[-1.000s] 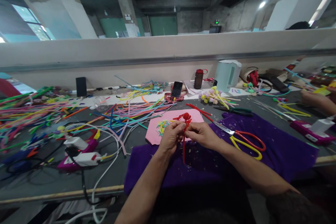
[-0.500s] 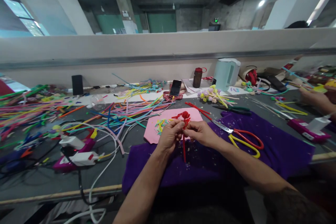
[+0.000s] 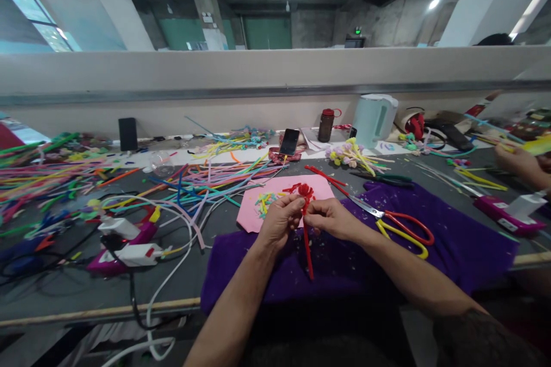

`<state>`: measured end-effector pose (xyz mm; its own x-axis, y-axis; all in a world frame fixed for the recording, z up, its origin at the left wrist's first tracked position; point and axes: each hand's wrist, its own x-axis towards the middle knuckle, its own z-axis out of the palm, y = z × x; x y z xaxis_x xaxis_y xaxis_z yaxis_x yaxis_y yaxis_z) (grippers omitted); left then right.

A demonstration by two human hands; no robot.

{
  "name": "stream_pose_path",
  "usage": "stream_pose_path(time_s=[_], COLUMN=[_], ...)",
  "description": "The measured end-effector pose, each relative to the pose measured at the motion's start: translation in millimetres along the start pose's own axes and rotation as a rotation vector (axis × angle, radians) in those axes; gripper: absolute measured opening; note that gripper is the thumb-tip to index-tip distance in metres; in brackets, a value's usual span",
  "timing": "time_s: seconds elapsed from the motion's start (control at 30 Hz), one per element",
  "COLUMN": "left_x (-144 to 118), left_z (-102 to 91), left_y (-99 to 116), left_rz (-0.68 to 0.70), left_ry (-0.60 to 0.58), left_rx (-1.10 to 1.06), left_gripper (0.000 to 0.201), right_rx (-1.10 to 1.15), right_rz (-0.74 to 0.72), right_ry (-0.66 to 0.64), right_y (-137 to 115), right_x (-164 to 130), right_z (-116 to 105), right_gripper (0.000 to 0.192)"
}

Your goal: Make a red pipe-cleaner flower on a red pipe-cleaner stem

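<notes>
Both hands meet over the front of a pink sheet (image 3: 252,212). Between them is a red pipe-cleaner flower (image 3: 306,190), its curled head poking up above the fingertips and its stem (image 3: 308,255) hanging down. My left hand (image 3: 280,218) pinches it just below the head, on the left side. From the right, my right hand (image 3: 329,219) is closed on it with thumb and forefinger. The exact contact is partly hidden by the fingers. Short yellow and teal pipe-cleaner pieces (image 3: 264,204) lie on the sheet beside my left hand.
Scissors (image 3: 379,214) with red and yellow handles lie open on a purple cloth (image 3: 451,241) at right. Long pipe cleaners (image 3: 232,175) cover the left. Power strips (image 3: 123,258) with cables, a kettle (image 3: 373,120) and a phone (image 3: 290,142) stand around. Another person's hand (image 3: 520,163) works at far right.
The lower end of the red stem has swung to the right and hangs lower. Both hands keep their pinch on the flower; the whole view has shifted slightly.
</notes>
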<state>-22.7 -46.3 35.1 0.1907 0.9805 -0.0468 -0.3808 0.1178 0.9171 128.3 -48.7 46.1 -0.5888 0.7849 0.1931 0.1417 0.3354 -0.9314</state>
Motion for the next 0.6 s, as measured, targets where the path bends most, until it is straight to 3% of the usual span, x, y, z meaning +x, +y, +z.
stream_pose_path(time_s=[0.6], left_x=[-1.3], left_z=[0.6], left_y=[1.6], left_rz=[-0.094], left_ry=[-0.017], left_rx=[0.015], left_gripper=[0.033], right_rx=[0.043], right_rz=[0.028], right_ry=[-0.013], right_y=[-0.1], right_x=[1.1], right_z=[-4.0], right_gripper=[0.015])
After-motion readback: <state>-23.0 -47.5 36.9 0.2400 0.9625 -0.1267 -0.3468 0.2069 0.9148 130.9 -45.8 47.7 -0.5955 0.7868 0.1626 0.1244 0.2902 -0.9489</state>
